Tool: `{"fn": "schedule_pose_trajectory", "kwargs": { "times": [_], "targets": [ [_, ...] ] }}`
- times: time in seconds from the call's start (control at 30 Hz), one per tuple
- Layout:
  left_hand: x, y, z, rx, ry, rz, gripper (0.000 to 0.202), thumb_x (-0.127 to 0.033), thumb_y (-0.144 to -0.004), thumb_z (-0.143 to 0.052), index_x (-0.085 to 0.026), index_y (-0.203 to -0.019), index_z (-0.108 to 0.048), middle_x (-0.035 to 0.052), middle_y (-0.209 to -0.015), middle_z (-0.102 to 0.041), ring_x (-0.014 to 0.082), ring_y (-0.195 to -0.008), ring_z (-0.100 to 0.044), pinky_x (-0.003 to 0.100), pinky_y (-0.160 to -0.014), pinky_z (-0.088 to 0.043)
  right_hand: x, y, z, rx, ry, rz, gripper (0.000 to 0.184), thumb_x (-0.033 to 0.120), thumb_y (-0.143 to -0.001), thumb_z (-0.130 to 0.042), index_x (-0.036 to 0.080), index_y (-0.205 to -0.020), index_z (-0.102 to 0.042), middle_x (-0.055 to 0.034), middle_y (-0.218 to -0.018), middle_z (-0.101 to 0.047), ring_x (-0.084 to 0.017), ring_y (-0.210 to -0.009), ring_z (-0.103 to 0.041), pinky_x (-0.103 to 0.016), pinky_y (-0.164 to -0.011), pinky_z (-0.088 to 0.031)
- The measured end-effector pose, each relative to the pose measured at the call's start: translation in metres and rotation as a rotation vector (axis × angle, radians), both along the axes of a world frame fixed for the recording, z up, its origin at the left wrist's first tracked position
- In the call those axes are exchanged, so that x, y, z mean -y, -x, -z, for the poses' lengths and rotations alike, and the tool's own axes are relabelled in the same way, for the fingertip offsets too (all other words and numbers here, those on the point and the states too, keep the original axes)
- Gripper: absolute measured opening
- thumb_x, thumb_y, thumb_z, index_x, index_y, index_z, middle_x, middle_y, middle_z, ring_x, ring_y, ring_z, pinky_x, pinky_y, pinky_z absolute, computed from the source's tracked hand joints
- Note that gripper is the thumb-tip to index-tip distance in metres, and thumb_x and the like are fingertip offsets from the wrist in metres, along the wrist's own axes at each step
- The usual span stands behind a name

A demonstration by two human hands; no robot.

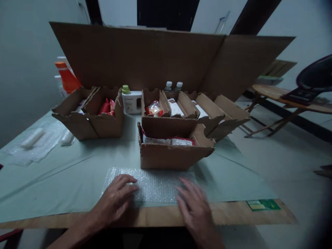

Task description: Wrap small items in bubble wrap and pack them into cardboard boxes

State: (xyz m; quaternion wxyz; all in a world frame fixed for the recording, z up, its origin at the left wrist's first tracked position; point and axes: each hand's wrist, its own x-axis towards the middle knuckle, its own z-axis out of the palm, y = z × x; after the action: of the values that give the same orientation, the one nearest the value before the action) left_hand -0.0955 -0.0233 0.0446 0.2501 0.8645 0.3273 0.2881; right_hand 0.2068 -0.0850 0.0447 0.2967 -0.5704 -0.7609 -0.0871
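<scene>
A sheet of bubble wrap [155, 186] lies flat near the table's front edge. Over its left end is my left hand [118, 197], fingers apart and slightly curled, holding nothing. My right hand [193, 202], a little blurred, is spread at the sheet's right end. Whether the fingertips press on the wrap I cannot tell. Just behind the sheet stands a cardboard box [176, 157], with dark red and whitish packets [168, 140] inside.
More open cardboard boxes [106, 126] stand behind, some holding red packets [105, 106]. A white bottle with a green cap [132, 102] sits between them. A tall cardboard panel [145, 58] closes off the back. Bubble wrap pieces [38, 141] lie at left.
</scene>
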Motion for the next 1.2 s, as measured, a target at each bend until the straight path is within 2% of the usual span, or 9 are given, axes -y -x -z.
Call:
{"fn": "schedule_pose_trajectory", "kwargs": {
  "times": [0.13, 0.23, 0.33, 0.47, 0.6, 0.8, 0.93, 1.03, 1.2],
  "targets": [
    [-0.004, -0.008, 0.011, -0.034, 0.111, 0.03, 0.029, -0.016, -0.09, -0.052, -0.023, -0.113, -0.067, 0.0107, -0.119, -0.066, 0.0257, -0.112, -0.06, 0.044, -0.096, -0.052, -0.015, 0.037, 0.005, -0.043, 0.198, -0.165, 0.024, 0.02, -0.092, -0.057, 0.026, -0.113, -0.068, -0.0051, -0.128, -0.069, -0.024, -0.114, -0.064, -0.043, -0.095, -0.049],
    [-0.009, -0.001, 0.018, 0.034, 0.226, 0.06, 0.025, -0.022, -0.092, -0.053, -0.024, -0.114, -0.067, 0.0105, -0.124, -0.067, 0.0266, -0.122, -0.058, 0.045, -0.103, -0.051, -0.01, 0.008, 0.017, -0.002, 0.191, -0.163, 0.021, 0.026, -0.094, -0.058, 0.027, -0.112, -0.069, -0.0049, -0.125, -0.071, -0.026, -0.114, -0.065, -0.044, -0.093, -0.05],
    [-0.012, 0.008, 0.019, 0.098, 0.246, 0.071, 0.026, -0.026, -0.095, -0.051, -0.025, -0.116, -0.067, 0.0089, -0.123, -0.069, 0.0252, -0.125, -0.059, 0.042, -0.102, -0.053, -0.003, -0.043, 0.025, 0.03, 0.1, 0.011, 0.024, 0.032, -0.098, -0.049, 0.025, -0.105, -0.071, -0.0066, -0.114, -0.074, -0.025, -0.104, -0.069, -0.041, -0.083, -0.053],
    [-0.015, 0.03, 0.013, 0.013, 0.148, -0.201, 0.026, -0.031, -0.096, -0.048, -0.028, -0.11, -0.069, 0.0062, -0.115, -0.072, 0.0237, -0.107, -0.068, 0.037, -0.092, -0.057, -0.006, -0.083, 0.022, 0.067, 0.077, 0.171, 0.032, 0.038, -0.1, -0.043, 0.022, -0.107, -0.07, -0.0086, -0.114, -0.074, -0.026, -0.103, -0.069, -0.041, -0.083, -0.053],
    [-0.012, 0.063, 0.009, -0.261, 0.122, -0.585, 0.036, -0.049, -0.087, -0.051, -0.024, -0.101, -0.072, 0.0101, -0.097, -0.072, 0.0301, -0.088, -0.07, 0.043, -0.08, -0.056, -0.024, -0.084, 0.026, 0.111, 0.109, 0.218, 0.038, 0.043, -0.1, -0.042, 0.018, -0.112, -0.068, -0.0123, -0.119, -0.071, -0.029, -0.109, -0.066, -0.043, -0.088, -0.052],
    [0.002, 0.062, 0.002, -0.586, 0.298, -0.727, 0.043, -0.058, -0.087, -0.045, -0.021, -0.09, -0.068, 0.0076, -0.088, -0.065, 0.0269, -0.082, -0.065, 0.039, -0.075, -0.048, -0.039, -0.075, 0.05, 0.107, 0.134, 0.276, 0.045, 0.049, -0.098, -0.043, 0.015, -0.118, -0.065, -0.0155, -0.12, -0.07, -0.031, -0.11, -0.065, -0.044, -0.087, -0.05],
    [0.003, 0.042, 0.003, -0.579, 0.295, -0.715, 0.035, -0.051, -0.087, -0.045, -0.021, -0.078, -0.06, 0.0062, -0.087, -0.062, 0.0243, -0.082, -0.062, 0.035, -0.073, -0.044, -0.036, -0.069, 0.047, 0.047, 0.156, 0.283, 0.041, 0.048, -0.096, -0.043, 0.017, -0.109, -0.066, -0.0156, -0.121, -0.07, -0.032, -0.112, -0.064, -0.045, -0.09, -0.049],
    [0.003, 0.035, 0.004, -0.513, 0.294, -0.697, 0.027, -0.044, -0.084, -0.047, -0.022, -0.07, -0.052, 0.0044, -0.08, -0.06, 0.0217, -0.075, -0.059, 0.033, -0.069, -0.041, -0.033, -0.066, 0.032, -0.068, 0.225, 0.254, 0.035, 0.045, -0.093, -0.043, 0.02, -0.094, -0.067, -0.0122, -0.103, -0.074, -0.03, -0.097, -0.069, -0.044, -0.084, -0.051],
    [0.001, 0.05, -0.005, -0.199, 0.372, -0.744, 0.013, -0.034, -0.08, -0.047, -0.022, -0.082, -0.053, -0.0014, -0.072, -0.06, 0.0173, -0.068, -0.057, 0.028, -0.064, -0.043, -0.014, -0.059, 0.017, -0.428, 0.464, 0.243, 0.035, 0.054, -0.081, -0.056, 0.025, -0.094, -0.068, -0.0052, -0.088, -0.076, -0.024, -0.078, -0.073, -0.032, -0.067, -0.056]
  ]
}}
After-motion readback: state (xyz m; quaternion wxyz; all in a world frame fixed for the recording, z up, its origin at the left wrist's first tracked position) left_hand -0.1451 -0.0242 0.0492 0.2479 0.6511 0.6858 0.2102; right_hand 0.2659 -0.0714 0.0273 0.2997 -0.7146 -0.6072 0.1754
